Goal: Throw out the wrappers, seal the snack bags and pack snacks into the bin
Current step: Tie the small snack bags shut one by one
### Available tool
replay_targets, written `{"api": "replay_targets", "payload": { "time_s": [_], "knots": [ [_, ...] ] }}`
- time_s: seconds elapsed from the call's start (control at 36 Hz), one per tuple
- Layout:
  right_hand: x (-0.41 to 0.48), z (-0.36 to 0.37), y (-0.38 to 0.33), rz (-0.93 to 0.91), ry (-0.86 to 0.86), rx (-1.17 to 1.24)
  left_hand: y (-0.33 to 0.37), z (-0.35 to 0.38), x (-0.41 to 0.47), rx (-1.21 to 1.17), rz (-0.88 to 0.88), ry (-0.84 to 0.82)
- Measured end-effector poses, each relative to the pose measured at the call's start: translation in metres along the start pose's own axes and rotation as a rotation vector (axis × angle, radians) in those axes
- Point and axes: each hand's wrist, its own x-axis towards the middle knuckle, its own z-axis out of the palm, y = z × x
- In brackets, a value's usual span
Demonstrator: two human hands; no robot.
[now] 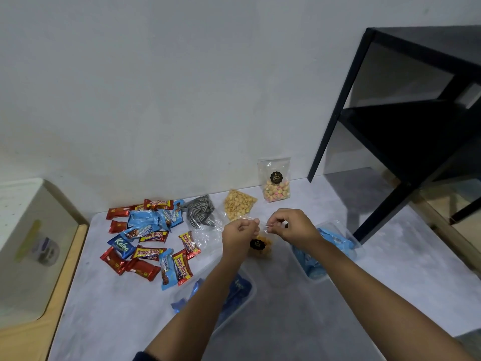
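Note:
My left hand (238, 231) and my right hand (291, 225) pinch the top edge of a clear snack bag (261, 247) with orange pieces and a black label, held up between them. Behind it lie a clear bag of yellow snacks (238, 204) and a bag of black-and-white spiral sweets (201, 212). A bag of pastel biscuits (275, 182) stands against the wall. Several red and blue wrapped bars (145, 238) lie scattered to the left. A clear bin (251, 295) with blue packets sits under my left forearm. A second clear bin (315, 276) with blue packets sits under my right arm.
A black shelf frame (406, 131) stands at the right, its legs on the grey mat (117, 316). A white box (28, 243) with a clear side stands at the left on the wooden floor. The white wall runs close behind the snacks.

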Motion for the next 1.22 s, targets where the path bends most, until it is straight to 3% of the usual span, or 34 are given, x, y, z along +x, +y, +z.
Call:
{"api": "replay_targets", "payload": {
  "time_s": [0.19,0.47,0.64,0.89,1.08,1.14,1.22],
  "knots": [
    [0.0,-0.004,-0.005,0.032,-0.081,0.102,0.006,-0.004,0.008,-0.039,-0.037,-0.113],
    [0.006,-0.005,-0.019,0.202,-0.196,0.182,0.005,-0.014,0.014,0.094,0.002,-0.238],
    [0.007,0.001,-0.025,0.286,-0.132,0.213,0.004,-0.014,0.017,0.167,0.014,-0.191],
    [0.014,0.008,-0.015,0.254,0.004,0.267,0.008,-0.004,0.019,0.16,0.003,-0.101],
    [0.016,-0.001,0.013,0.086,-0.152,0.217,0.005,0.001,0.021,0.14,0.035,-0.057],
    [0.022,0.0,0.019,0.017,-0.109,0.186,0.001,0.005,0.021,0.201,0.096,-0.017],
    [0.034,0.0,0.025,-0.057,-0.022,0.099,-0.017,0.004,0.029,0.53,0.401,0.097]
  ]
}}
